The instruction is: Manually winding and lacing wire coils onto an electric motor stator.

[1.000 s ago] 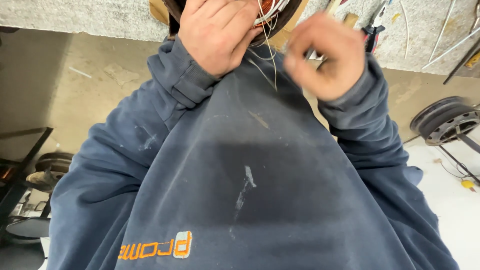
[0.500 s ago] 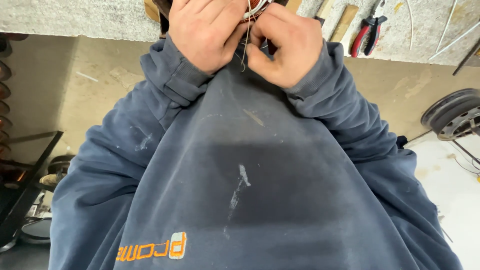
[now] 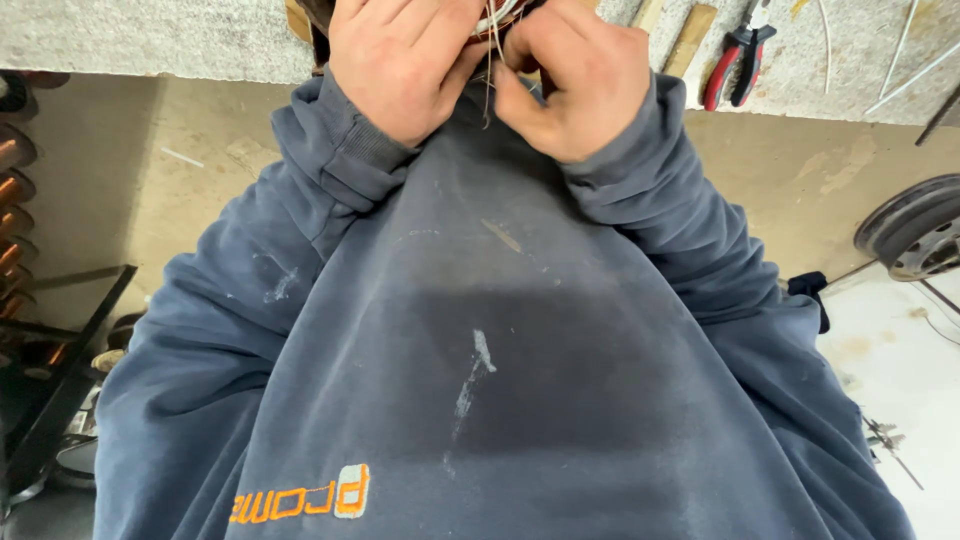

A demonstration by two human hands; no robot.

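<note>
I look down my own navy sweatshirt (image 3: 520, 380) toward a grey bench edge. My left hand (image 3: 405, 60) and my right hand (image 3: 575, 85) meet at the top of the view, both pinched on a bundle of thin wires (image 3: 490, 50) that hangs a little between them. The wires run up to a round dark part (image 3: 500, 12) at the frame's top edge, mostly cut off. My fingers hide how the wires are joined.
Red-handled pliers (image 3: 735, 60) and a wooden strip (image 3: 690, 40) lie on the speckled grey bench (image 3: 150, 40). A wheel rim (image 3: 915, 235) sits on the floor at right. Copper coils (image 3: 12, 200) and a black metal rack (image 3: 60, 390) stand at left.
My right hand has moved left from an apart position to meet the left hand on the wires. The view has tilted slightly, bringing the pliers into sight.
</note>
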